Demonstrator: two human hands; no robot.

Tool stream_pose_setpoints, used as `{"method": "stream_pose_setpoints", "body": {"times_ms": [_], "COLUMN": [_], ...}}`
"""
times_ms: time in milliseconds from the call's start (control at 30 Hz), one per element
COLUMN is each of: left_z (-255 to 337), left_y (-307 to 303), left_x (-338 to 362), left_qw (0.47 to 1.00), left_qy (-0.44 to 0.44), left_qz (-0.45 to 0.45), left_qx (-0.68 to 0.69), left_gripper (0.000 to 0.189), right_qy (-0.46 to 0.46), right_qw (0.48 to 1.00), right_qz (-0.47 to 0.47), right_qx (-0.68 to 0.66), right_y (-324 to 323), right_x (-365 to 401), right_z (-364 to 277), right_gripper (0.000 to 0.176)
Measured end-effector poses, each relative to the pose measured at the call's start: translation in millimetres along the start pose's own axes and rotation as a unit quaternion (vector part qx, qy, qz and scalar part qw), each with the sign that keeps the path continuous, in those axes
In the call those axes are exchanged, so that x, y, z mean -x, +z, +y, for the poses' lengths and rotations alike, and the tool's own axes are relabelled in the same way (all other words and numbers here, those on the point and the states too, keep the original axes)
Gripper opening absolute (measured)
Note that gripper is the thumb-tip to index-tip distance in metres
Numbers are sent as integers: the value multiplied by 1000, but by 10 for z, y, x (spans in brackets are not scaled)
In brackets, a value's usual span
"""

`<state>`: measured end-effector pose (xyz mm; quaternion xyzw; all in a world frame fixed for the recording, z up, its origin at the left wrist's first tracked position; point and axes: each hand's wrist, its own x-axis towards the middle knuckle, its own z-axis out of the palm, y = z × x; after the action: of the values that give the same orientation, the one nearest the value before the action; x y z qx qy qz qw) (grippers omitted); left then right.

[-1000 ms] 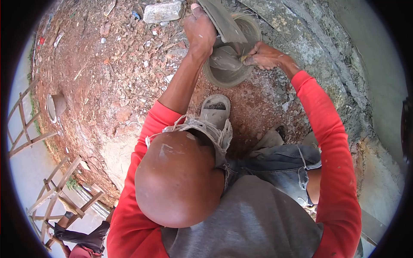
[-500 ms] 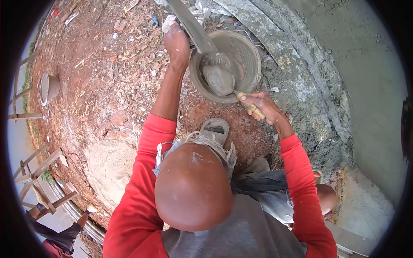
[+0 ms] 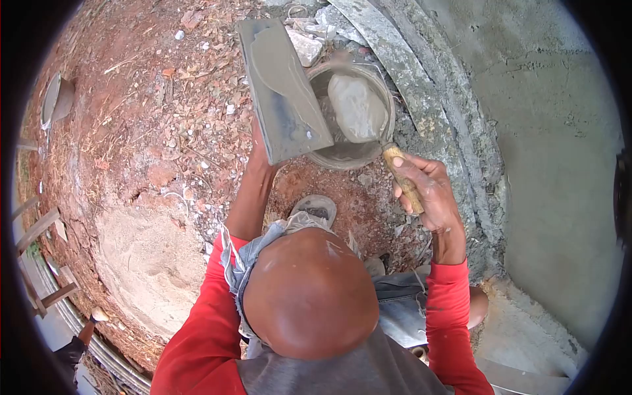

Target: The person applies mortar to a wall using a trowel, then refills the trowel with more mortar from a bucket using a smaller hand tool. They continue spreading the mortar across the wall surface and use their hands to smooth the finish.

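Observation:
My left hand (image 3: pixel 259 141) is mostly hidden behind a flat rectangular plastering board (image 3: pixel 284 99), which it holds up from behind. Grey wet mortar is smeared over the upper part of the board's face. My right hand (image 3: pixel 431 191) grips the wooden handle of a trowel (image 3: pixel 406 179). The trowel's blade carries a heap of mortar (image 3: pixel 359 108) over the bucket (image 3: pixel 388 85). That bucket is round, coated with mortar inside, and stands on the ground just right of the board, which overlaps its left rim.
White rubble (image 3: pixel 304 47) lies behind the bucket. A long grey plank (image 3: pixel 401 62) runs beside it, along a rough concrete edge. A smooth grey surface (image 3: pixel 559 184) spreads at right. Another bucket (image 3: pixel 58 102), wooden pieces (image 3: pixel 38 230) and part of another person (image 3: pixel 76 349) are at left.
The board has swung from nearly edge-on to face up, now left of the bucket and showing mortar. The trowel has risen with a heap of mortar. My right hand has moved right and down.

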<state>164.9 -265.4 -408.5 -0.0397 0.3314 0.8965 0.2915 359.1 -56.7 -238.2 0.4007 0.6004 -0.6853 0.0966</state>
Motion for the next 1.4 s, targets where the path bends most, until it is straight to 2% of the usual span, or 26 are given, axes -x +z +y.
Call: {"method": "stream_pose_setpoints", "body": {"times_ms": [67, 167, 267, 300, 400, 467, 567, 633, 667, 733, 767, 833, 933, 1033, 1067, 1167, 1200, 1300, 1400], "left_z": [-150, -441, -762, -790, -900, -1174, -999, -1092, -1121, -1021, -1000, -1049, -1027, -932, -875, -706, -638, -428, -216], "left_y": [191, 314, 331, 359, 343, 216, 430, 355, 309, 354, 384, 394, 364, 340, 326, 238, 203, 197, 262], "left_x": [10, -32, -85, -61, -56, -150, -41, -54, -63, -57, -18, -21, -42, -90, -101, -155, -200, -384, -523], "left_qw": [999, 993, 988, 981, 950, 926, 932, 910, 898, 934, 948, 958, 961, 967, 969, 978, 980, 984, 987], "left_qy": [-17, -51, -63, -98, -167, -182, -168, -194, -209, -175, -160, -156, -149, -148, -145, -139, -139, -146, -139], "left_qz": [-22, -82, -125, -125, -139, -172, -169, -189, -200, -190, -181, -175, -167, -154, -151, -125, -115, -96, -83], "left_qx": [21, 74, 68, 111, 225, 283, 274, 315, 332, 248, 207, 168, 160, 139, 130, 94, 79, 35, -2], "left_gripper": [46, 49, 56, 60, 71, 77, 75, 75, 75, 76, 77, 81, 82, 83, 84, 85, 85, 87, 88], "right_qy": [-33, -96, -246, -296, -297, -302, -306, -288, -294, -313, -298, -265, -303, -167, -187, -159, -128, -49, -157], "right_qw": [999, 992, 937, 905, 898, 891, 881, 875, 872, 860, 869, 887, 872, 962, 962, 962, 958, 963, 923], "right_qz": [6, 65, 109, 125, 130, 138, 148, 133, 156, 197, 175, 136, 170, 106, 118, 146, 131, 57, 118], "right_qx": [-1, 57, 225, 280, 297, 310, 329, 365, 359, 351, 354, 353, 346, 188, 157, 168, 222, 260, 330], "right_y": [125, 562, 798, 838, 888, 880, 893, 844, 855, 890, 862, 792, 822, 690, 594, 363, 254, 129, 252], "right_x": [116, 270, 134, 100, 102, 147, 120, 98, 118, 109, 106, 101, 144, 282, 279, 288, 229, -196, -478], "right_z": [-181, -425, -352, -345, -459, -476, -550, -600, -588, -595, -613, -652, -526, -678, -599, -504, -420, 31, 440], "right_gripper": [47, 44, 39, 38, 34, 32, 32, 33, 33, 34, 35, 36, 37, 33, 30, 28, 30, 42, 51]}}
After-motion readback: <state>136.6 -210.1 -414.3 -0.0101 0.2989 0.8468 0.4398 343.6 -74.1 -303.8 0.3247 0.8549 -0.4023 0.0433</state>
